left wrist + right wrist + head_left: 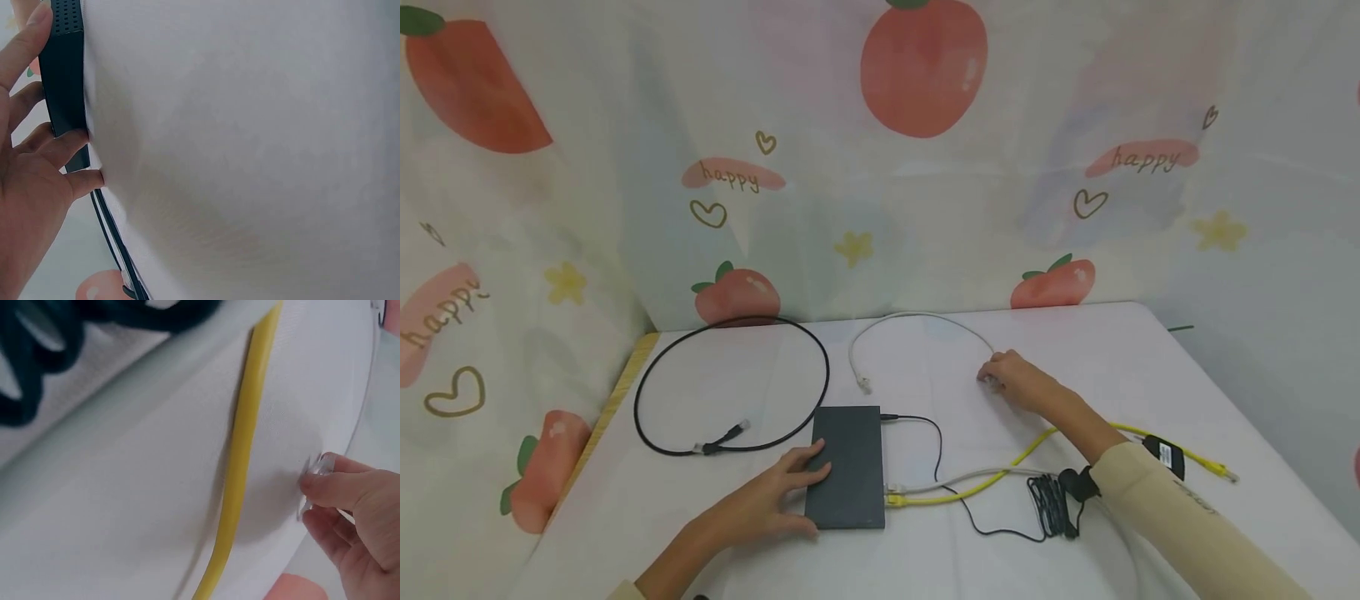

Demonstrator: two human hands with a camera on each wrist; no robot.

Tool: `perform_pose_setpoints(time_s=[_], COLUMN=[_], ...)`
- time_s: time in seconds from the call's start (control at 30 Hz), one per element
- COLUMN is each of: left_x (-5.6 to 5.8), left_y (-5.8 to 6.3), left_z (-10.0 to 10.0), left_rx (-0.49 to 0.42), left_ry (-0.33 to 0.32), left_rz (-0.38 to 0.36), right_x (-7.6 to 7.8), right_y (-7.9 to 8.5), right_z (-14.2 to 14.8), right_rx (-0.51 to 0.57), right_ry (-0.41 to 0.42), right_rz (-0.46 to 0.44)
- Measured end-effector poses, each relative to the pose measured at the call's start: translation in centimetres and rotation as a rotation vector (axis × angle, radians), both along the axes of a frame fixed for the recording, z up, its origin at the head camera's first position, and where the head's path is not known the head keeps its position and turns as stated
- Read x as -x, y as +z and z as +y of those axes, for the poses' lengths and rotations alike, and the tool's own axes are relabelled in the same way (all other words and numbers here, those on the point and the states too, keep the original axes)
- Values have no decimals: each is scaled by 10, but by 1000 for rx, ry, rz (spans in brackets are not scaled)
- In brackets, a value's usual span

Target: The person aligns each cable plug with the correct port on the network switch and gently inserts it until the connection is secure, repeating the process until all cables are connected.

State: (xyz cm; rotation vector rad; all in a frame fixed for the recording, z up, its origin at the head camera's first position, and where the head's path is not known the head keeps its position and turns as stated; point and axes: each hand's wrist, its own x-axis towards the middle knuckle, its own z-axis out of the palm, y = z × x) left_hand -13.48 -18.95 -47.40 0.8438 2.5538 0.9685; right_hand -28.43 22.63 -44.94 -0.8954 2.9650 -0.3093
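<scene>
One right hand (1022, 382) pinches a clear plastic plug (324, 465) toward the white desk's (1150, 375) far edge; outstretched left hand (763, 500) touches a flat black box (852, 467).

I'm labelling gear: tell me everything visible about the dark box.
The dark box is flat, rectangular, matte and plastic-looking, with small holes visible in the left wrist view. It lies on the table, longer sides running away from the person. At its right side are a black cord near the far corner, and a grey cable and a yellow cable near the close corner. The left hand touches its left part.
</scene>
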Motion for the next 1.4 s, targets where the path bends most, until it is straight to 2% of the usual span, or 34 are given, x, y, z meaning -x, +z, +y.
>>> perform_pose_setpoints(time_s=[0.13,0.23,0.4,0.57,0.63,0.7,0.8,0.9,1.0,1.1,1.2,1.3,1.4], left_x=[0,0,-1,-1,-1,-1,-1,-2,-2,-3,-3,-3,-2], left_y=[0,0,-1,-2,-2,-2,-1,0,0,-1,-2,-3,-2], left_z=[1,2,2,2,2,2,3,3,2,2,3,2,2], left_rx=[-6,-3,2,-11,-14,-11,-9,-5,-5,-12,-10,-6,-3], left_ry=[-3,-3,0,-3,-7,-9,-10,-4,-1,-2,-2,-2,-3], left_rz=[-8,-17,-22,-32,-27,-20,-19,-19,-15,-18,-20,-17,-11], right_x=[2,4,8,9,9,7,6,9,11,12,11,8,-2], right_y=[-1,-3,0,9,13,19,32,52,75,96,115,133,153], right_z=[1,2,4,6,7,8,10,10,15,29,51,75,97], right_rx=[7,84,260,327,335,381,542,775,899,914,872,824,769], right_ry=[20,67,157,209,200,152,8,-130,-258,-390,-529,-639,-710], right_rz=[73,167,388,573,688,809,953,1009,1064,1087,1053,1006,1005])
